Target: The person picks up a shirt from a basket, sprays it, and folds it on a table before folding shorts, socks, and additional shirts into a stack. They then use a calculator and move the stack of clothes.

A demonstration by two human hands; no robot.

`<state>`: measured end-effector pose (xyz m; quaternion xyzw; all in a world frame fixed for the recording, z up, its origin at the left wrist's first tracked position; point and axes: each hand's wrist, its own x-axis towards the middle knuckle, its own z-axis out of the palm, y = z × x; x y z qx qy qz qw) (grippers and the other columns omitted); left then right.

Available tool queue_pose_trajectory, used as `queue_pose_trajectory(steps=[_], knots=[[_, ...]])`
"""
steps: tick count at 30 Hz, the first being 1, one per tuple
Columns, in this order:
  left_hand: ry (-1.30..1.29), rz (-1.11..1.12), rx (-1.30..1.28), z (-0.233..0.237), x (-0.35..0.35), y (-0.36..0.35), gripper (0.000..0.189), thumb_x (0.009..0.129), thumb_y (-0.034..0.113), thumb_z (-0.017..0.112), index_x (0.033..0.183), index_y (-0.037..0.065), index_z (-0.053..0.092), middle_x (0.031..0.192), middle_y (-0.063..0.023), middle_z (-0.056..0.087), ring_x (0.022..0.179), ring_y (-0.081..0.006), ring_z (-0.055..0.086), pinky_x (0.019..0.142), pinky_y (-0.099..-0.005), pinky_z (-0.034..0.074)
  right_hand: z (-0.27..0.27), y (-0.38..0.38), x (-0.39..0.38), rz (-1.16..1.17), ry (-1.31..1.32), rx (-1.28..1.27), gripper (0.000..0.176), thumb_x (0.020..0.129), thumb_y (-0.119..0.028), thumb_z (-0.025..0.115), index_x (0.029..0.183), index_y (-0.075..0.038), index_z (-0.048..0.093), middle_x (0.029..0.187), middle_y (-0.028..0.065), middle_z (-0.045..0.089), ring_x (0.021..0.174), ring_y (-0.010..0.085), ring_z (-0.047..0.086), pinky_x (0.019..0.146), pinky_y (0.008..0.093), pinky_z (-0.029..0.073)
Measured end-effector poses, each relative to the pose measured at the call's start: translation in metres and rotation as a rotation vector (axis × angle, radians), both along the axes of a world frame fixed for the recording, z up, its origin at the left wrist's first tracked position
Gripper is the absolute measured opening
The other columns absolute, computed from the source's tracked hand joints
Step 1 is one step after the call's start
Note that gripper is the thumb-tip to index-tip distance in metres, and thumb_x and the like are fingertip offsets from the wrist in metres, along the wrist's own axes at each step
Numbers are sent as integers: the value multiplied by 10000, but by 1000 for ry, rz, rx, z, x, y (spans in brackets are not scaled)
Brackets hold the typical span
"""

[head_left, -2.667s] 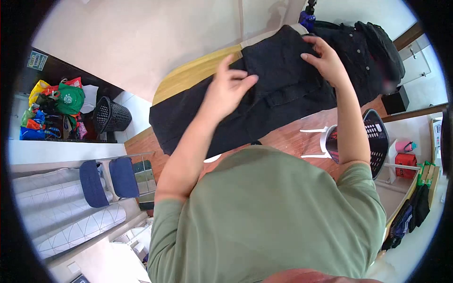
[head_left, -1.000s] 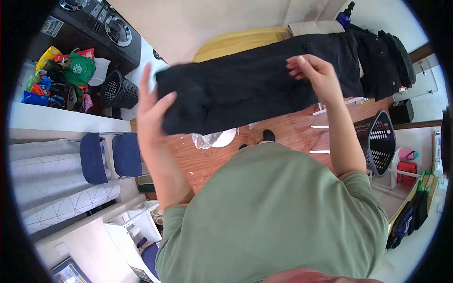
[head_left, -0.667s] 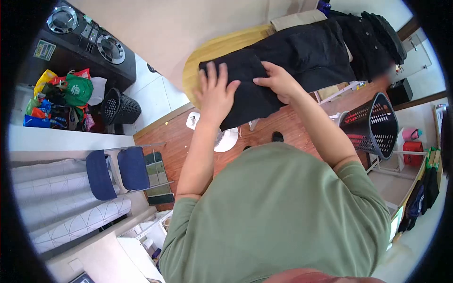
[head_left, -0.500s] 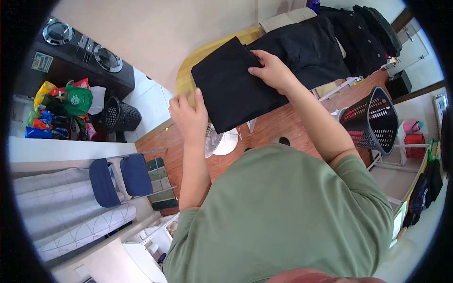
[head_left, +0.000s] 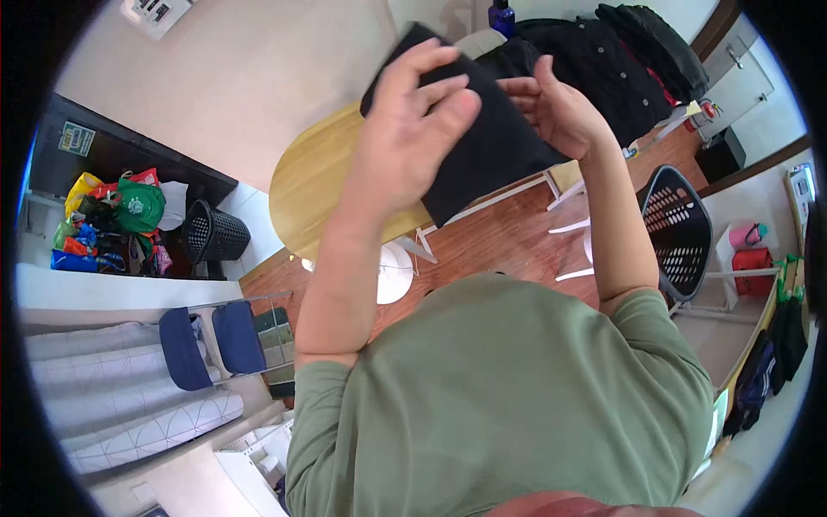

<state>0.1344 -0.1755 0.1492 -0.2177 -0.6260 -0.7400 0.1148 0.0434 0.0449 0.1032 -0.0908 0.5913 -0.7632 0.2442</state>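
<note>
Two bare hands reach over a folded black cloth (head_left: 491, 142) at the upper middle of the frame. The left hand (head_left: 409, 129) is spread with bent fingers, over the cloth's left side; whether it touches cannot be told. The right hand (head_left: 564, 116) is open, thumb raised, its fingers at the cloth's upper right edge, contact unclear. The cloth lies between and partly beneath the hands, over the right part of the wooden table (head_left: 314, 185). Dark clothes (head_left: 594, 65) lie at the upper right, near a blue bottle (head_left: 501, 21).
</note>
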Motion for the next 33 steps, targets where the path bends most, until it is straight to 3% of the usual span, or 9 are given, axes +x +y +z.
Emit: queue_pose_trajectory(steps=[4,6,10,14,16,20,22,26,33], knots=[[343,651,-662,-49,-21,12,326,970,157,606,1253,-2,577,1386,-133,459,1179,-235,560,985,-360,476,-53,20,-19,-117,256,493,621,910,-298,696,1367,60,475,1263,187,609,1178,250,572,975,346,472],[22,835,-500,-98,-11,-5,278,965,175,614,1173,-8,630,1291,-122,507,1100,-220,579,947,-333,475,-73,15,-27,-136,305,188,607,831,-57,738,1364,63,473,1253,209,610,1159,259,583,993,327,459],[-421,904,-350,-144,1,-4,441,892,369,695,1013,-53,655,993,-168,568,863,-275,582,807,-373,479,-20,31,-13,-213,626,158,513,852,-32,680,1327,39,502,1231,204,622,1145,236,592,975,334,469],[-518,827,-802,-143,-18,14,576,852,465,709,914,-103,638,928,-170,568,817,-265,579,764,-367,480,-38,54,-39,-403,880,868,478,841,-119,701,1271,16,542,1161,256,592,1073,393,602,927,433,498],[-480,797,-662,-132,-24,21,486,848,378,725,913,-96,635,941,-171,569,832,-266,584,762,-375,482,-47,63,-30,-483,1320,1132,549,830,-223,739,1284,2,528,973,216,562,924,412,593,846,471,514],[-360,193,-109,-78,-12,62,465,856,212,730,1199,-48,555,1191,-159,542,1166,-274,555,983,-391,448,-21,48,21,-21,445,350,845,814,-437,782,1407,46,423,1168,290,595,1091,310,612,923,376,499],[-131,-154,-98,-64,-7,87,591,861,204,731,1336,-27,466,1338,-145,492,1302,-277,482,1071,-401,396,-21,44,29,-126,520,295,789,832,-416,775,1360,72,452,1158,239,630,1008,237,651,865,342,529],[186,5,-16,-72,-27,117,866,855,271,758,1491,-1,238,1503,-148,360,1380,-293,395,1139,-407,308,14,69,23,-278,-155,-240,332,900,-85,614,1204,38,563,1093,159,666,963,249,688,861,375,582],[693,383,-458,-33,-101,135,759,791,-9,724,1462,-5,367,1391,-203,512,1260,-338,526,1066,-418,410,75,125,17,-79,26,-809,324,943,-92,578,1226,66,563,1202,179,648,1082,285,657,1010,410,517]])
